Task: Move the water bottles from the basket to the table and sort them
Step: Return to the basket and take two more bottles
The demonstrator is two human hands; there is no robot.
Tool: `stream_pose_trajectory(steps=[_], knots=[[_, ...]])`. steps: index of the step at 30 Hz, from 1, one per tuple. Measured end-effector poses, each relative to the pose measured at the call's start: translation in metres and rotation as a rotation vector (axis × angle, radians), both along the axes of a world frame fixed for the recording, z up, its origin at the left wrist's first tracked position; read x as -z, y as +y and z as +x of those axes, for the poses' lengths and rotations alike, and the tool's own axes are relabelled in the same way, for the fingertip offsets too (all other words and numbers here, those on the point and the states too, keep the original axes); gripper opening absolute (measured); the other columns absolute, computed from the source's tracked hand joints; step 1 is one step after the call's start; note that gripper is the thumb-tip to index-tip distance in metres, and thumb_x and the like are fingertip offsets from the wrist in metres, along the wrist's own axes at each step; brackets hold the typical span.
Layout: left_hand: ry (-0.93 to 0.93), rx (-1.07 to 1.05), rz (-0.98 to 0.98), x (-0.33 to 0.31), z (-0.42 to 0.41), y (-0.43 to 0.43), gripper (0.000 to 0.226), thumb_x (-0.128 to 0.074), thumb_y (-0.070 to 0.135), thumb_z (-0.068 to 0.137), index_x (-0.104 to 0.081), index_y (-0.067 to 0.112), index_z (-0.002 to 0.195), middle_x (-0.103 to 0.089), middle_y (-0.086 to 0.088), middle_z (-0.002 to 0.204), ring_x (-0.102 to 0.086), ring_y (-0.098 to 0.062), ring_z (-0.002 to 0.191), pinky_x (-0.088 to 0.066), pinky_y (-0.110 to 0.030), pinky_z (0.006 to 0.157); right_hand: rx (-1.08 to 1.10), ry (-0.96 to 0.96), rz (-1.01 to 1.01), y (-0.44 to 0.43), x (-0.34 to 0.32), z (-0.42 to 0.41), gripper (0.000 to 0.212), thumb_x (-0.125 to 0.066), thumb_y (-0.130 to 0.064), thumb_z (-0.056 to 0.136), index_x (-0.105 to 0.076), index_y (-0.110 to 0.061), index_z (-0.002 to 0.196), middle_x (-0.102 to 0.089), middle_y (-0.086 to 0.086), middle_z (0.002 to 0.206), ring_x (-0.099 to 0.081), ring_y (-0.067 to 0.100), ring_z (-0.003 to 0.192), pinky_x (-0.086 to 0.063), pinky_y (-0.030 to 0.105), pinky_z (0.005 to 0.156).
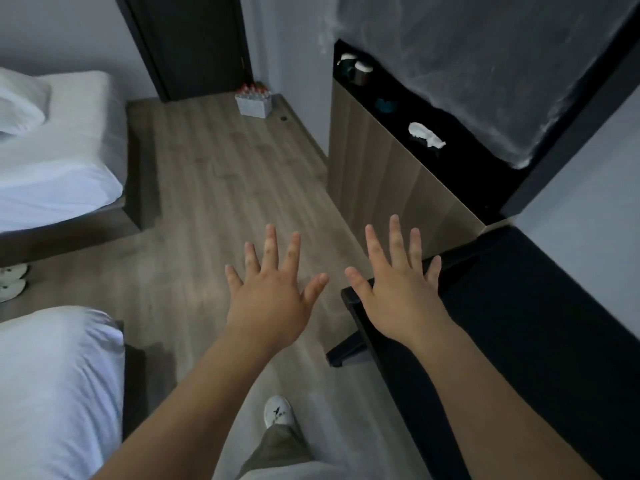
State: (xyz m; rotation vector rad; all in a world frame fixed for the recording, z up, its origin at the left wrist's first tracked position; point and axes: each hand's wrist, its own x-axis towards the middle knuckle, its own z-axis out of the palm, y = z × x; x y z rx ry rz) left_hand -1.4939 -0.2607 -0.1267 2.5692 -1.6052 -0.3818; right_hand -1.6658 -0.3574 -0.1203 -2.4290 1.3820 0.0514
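- Head view looks down along two bare arms stretched forward over the wooden floor (221,174).
- The left hand (273,299) is spread palm down above the floor. Its fingers (270,245) are straight and apart, grasping nothing.
- The right hand (401,303) is spread the same way, its fingers (394,237) released and empty. It lies over the near corner of the black worktop (536,334); whether it touches the surface cannot be told from this angle.
- The basket (252,109), a pale box, stands on the floor at the far end of the room, just beside the dark door (194,39) and well apart from both hands.
- The water bottles (254,89) stand upright inside the basket, their red caps showing above its rim.
- A near bed (52,393) and a far bed (59,161), both in white linen, line the left side.
- A white shoe (278,410) rests on the floor between the arms.
- A wooden cabinet (374,174) stands beyond the worktop.
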Motion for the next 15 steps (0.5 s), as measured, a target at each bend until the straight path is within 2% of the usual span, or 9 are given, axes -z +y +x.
stream_pose_trajectory(steps=[8, 15], knots=[[0.01, -0.064, 0.03, 0.005, 0.135, -0.069, 0.083, -0.007, 0.079, 0.093, 0.021, 0.036, 0.158, 0.03, -0.004, 0.166, 0.012, -0.038, 0.156, -0.006, -0.065, 0.124, -0.02, 0.05, 0.044, -0.074, 0.012, 0.131, 0.076, -0.014, -0.072, 0.1, 0.024, -0.04, 0.158, 0.046, -0.007, 0.159, 0.037, 0.026, 0.15, 0.015, 0.062, 0.12], [0.0, -0.047, 0.035, -0.006, 0.223, -0.121, 0.082, -0.008, 0.077, 0.095, 0.021, 0.035, 0.159, 0.031, -0.004, 0.166, 0.013, -0.038, 0.156, -0.005, -0.064, 0.124, -0.041, 0.018, 0.063, -0.125, 0.011, 0.228, 0.076, -0.014, -0.071, 0.1, 0.024, -0.039, 0.158, 0.046, -0.007, 0.159, 0.036, 0.026, 0.15, 0.014, 0.061, 0.12]])
